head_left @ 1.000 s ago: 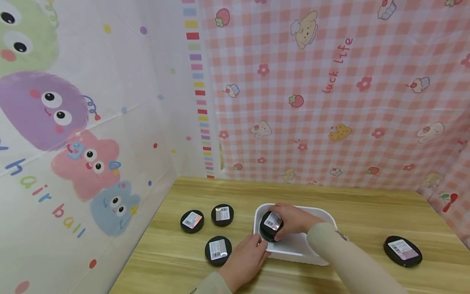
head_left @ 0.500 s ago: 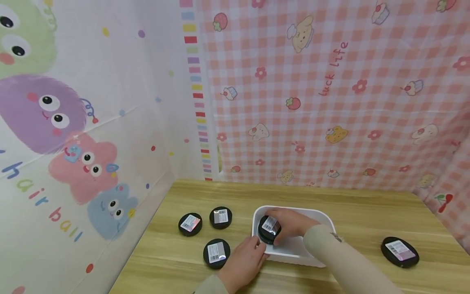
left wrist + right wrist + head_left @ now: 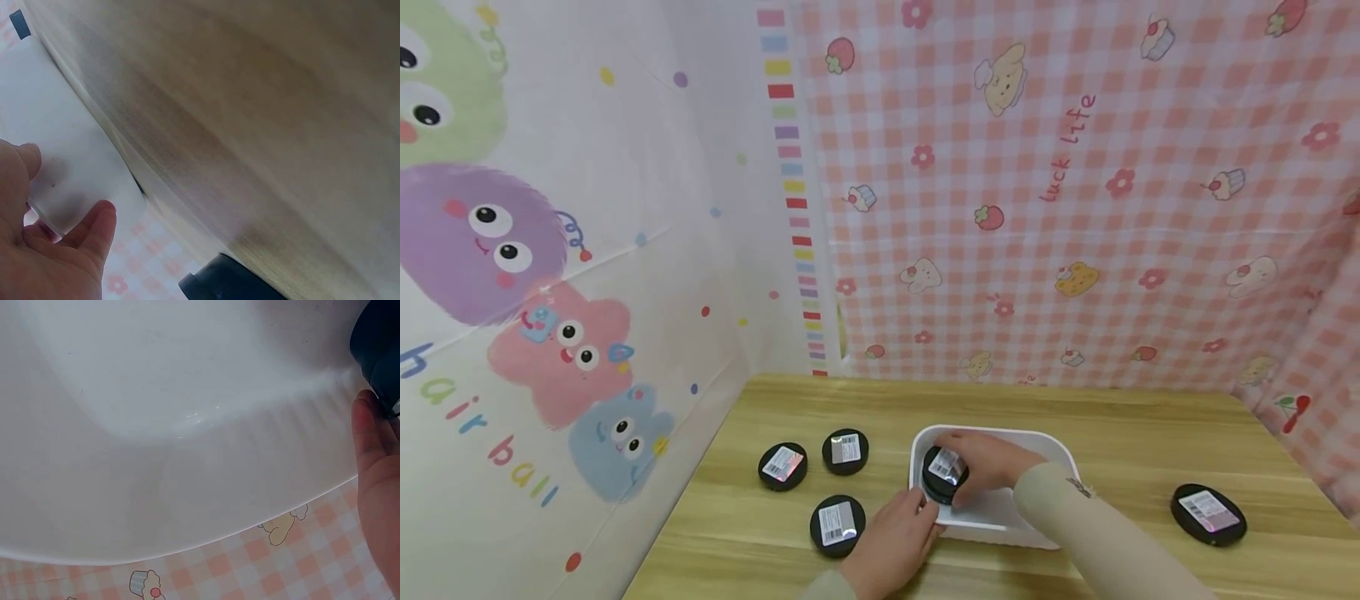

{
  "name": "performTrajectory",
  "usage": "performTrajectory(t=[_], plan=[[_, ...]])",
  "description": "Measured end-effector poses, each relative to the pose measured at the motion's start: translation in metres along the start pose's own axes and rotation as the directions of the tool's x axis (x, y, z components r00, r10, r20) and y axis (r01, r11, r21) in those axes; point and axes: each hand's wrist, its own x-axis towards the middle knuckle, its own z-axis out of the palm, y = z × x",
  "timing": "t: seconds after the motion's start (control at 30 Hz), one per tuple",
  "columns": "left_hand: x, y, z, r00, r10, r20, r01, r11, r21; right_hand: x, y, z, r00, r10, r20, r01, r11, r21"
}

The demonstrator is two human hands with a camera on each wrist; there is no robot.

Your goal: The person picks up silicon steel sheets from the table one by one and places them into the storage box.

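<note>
In the head view a white plastic bin (image 3: 992, 521) stands on the table. My left hand (image 3: 891, 537) grips its near left corner, with thumb and fingers on the wall in the left wrist view. My right hand (image 3: 988, 460) reaches inside and holds a flat black round case (image 3: 946, 468) with a white barcode label, at the bin's left end. It looks stacked on another black round piece; the lower one is mostly hidden. In the right wrist view my right fingers (image 3: 369, 434) touch the side of the dark case (image 3: 378, 359).
Left of the bin lie three similar black round cases: one at far left (image 3: 782, 467), one behind (image 3: 846, 452), one near my left hand (image 3: 837, 526). Another black case (image 3: 1208, 515) lies far right. Printed cloths hang behind and left of the wooden table (image 3: 1135, 433).
The head view has shifted slightly, so everything sits a bit lower and further left. Both hands keep their places on the bin and the case.
</note>
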Motion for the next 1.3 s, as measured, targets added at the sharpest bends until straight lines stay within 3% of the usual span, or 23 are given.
performTrajectory(t=[0.5, 0.8, 1.3], plan=[[0.001, 0.001, -0.002, 0.999, 0.021, -0.027, -0.021, 1.000, -0.003, -0.003, 0.004, 0.003, 0.999, 0.053, 0.000, -0.053, 0.998, 0.017], [0.002, 0.003, -0.005, 1.000, 0.008, -0.011, -0.008, 1.000, -0.008, -0.005, 0.007, 0.000, 0.998, 0.059, 0.016, -0.060, 0.996, 0.063], [0.000, -0.002, 0.005, 1.000, 0.010, -0.007, -0.010, 1.000, -0.004, -0.026, 0.002, -0.015, 0.999, 0.045, -0.020, -0.045, 0.998, 0.034]])
